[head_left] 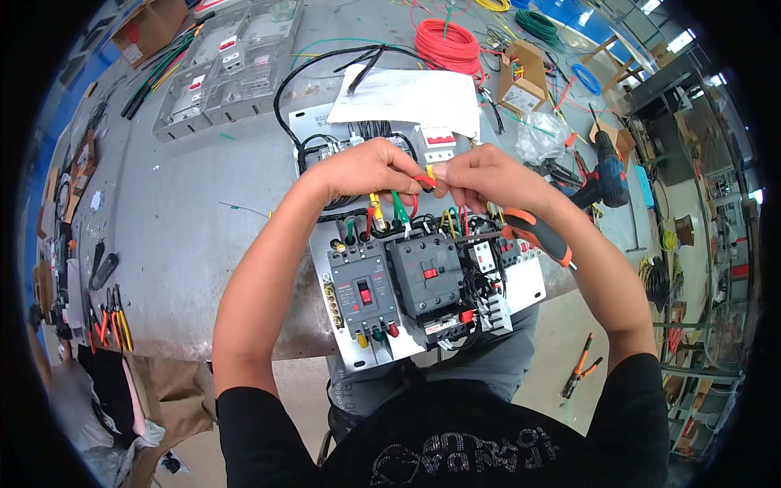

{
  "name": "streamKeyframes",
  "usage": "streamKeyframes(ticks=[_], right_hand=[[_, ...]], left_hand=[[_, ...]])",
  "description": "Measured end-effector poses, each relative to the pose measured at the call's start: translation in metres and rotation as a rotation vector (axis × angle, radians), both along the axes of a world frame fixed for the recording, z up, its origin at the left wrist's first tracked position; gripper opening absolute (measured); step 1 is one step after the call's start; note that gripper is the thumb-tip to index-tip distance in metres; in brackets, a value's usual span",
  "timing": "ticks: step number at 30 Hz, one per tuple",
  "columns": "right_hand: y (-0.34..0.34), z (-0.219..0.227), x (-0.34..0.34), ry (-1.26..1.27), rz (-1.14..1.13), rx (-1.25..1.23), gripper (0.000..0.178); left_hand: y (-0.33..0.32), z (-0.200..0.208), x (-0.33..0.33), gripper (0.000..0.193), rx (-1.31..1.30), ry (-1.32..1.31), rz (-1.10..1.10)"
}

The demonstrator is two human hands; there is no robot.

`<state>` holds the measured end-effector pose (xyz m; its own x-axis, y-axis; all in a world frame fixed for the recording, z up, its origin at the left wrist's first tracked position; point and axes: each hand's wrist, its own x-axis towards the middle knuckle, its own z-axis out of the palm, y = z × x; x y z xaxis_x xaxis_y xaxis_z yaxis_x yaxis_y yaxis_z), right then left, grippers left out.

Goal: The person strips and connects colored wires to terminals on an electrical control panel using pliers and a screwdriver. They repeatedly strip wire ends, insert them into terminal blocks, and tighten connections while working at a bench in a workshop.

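Observation:
My left hand [370, 169] is closed, thumb and forefinger pinching a thick red wire [424, 181] above the mounting panel. Against it, my right hand [488, 176] pinches the same wire's end, beside a small yellow piece. Green and yellow sleeved wires [399, 208] stand up near my left fingers. Below them on the metal panel [525, 299] sit a grey circuit breaker [364, 291] with a red switch and a dark contactor [425, 275]. An orange-and-black screwdriver [533, 234] lies across the parts under my right forearm. The panel overhangs the table's near edge, above my lap.
White paper [411, 98] covers the panel's far part. A red wire coil [447, 45] and a cardboard box [522, 77] are beyond it. At right stands a cordless drill [606, 175]. Clear plastic enclosures [228, 69] lie far left, pliers [114, 317] at the near left.

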<state>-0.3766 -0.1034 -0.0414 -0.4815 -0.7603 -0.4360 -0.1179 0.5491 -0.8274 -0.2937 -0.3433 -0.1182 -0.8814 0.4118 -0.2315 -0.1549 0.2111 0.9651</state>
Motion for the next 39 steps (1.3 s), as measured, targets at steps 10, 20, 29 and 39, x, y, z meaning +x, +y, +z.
streamKeyframes(ticks=[10, 20, 29, 39], right_hand=[[-0.005, -0.029, -0.015, -0.355, 0.014, 0.004, 0.031], [-0.010, -0.039, 0.007, -0.155, 0.107, 0.024, 0.021], [-0.007, -0.045, 0.009, -0.040, 0.206, 0.035, 0.023], [-0.004, -0.038, 0.016, -0.066, 0.076, 0.008, 0.024]], left_hand=[[0.014, -0.009, -0.008, 0.015, -0.076, 0.121, 0.060], [0.013, -0.012, -0.009, 0.015, -0.097, 0.057, 0.087], [0.013, -0.011, -0.008, 0.021, -0.074, -0.018, 0.049], [0.004, -0.005, 0.006, 0.032, 0.114, -0.100, -0.008]])
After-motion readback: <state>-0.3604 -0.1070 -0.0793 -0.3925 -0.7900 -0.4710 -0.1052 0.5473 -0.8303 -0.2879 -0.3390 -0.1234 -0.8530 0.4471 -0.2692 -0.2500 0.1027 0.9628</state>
